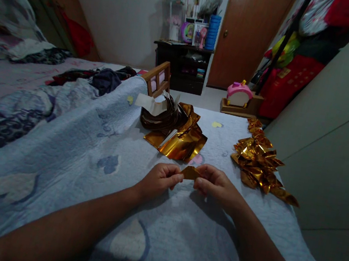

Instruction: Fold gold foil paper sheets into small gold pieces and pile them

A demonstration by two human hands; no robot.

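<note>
Between my two hands is a small folded piece of gold foil paper [190, 173], held low over the bed cover. My left hand [163, 176] is closed on its left end, thumb on the near side. My right hand [214, 183] pinches the right end in the same way. Just beyond them lie loose gold foil sheets [183, 143], shiny and partly overlapping. A stack of brown and white paper [159, 115] sits behind these sheets. Off to the right is a heap of folded gold foil pieces [257, 161].
A light blue quilt [91, 192] with heart shapes covers the surface. Clothes [104, 80] lie on the bed at left. A pale panel [333, 151] rises along the right edge. Farther back stand a dark cabinet [183, 54], a pink toy [239, 94] and a wooden door [246, 31].
</note>
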